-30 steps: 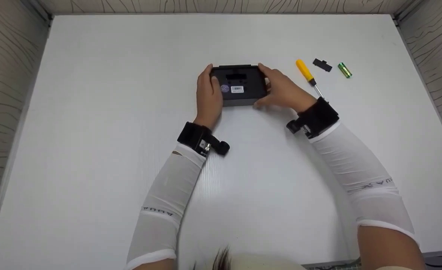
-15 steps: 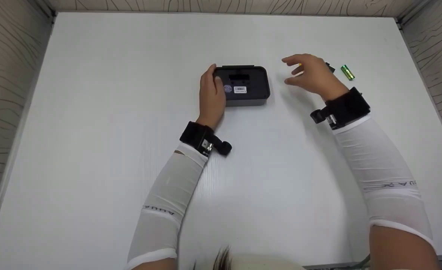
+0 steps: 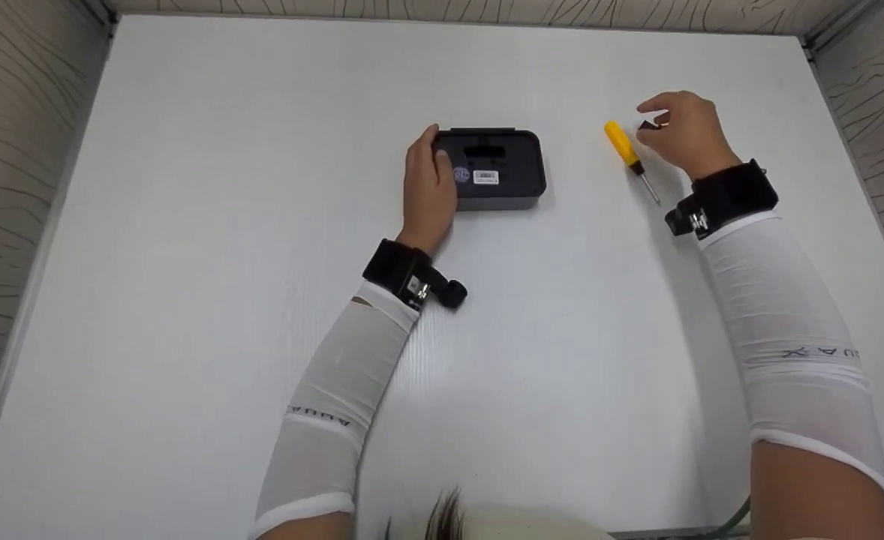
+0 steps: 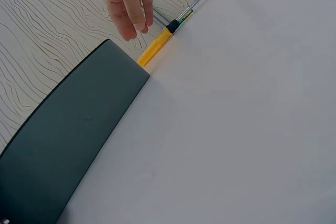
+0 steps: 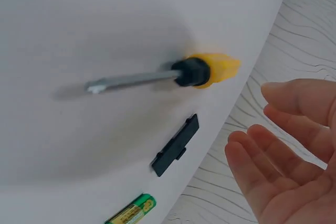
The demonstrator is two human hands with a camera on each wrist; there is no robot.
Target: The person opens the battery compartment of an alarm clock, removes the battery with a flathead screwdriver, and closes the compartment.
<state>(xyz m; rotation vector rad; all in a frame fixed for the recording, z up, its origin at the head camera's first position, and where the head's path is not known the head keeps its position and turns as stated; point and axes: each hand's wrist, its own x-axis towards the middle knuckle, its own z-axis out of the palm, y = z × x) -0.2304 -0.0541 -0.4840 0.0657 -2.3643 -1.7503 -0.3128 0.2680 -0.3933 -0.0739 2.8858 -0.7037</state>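
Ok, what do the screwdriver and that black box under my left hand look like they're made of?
Screwdriver: the yellow handle looks like smooth plastic, with a black collar and a bare grey shaft that seems to be metal, going by its dull shine. Black box: probably matte moulded plastic, even dark surface, rounded corners, stickers on top.
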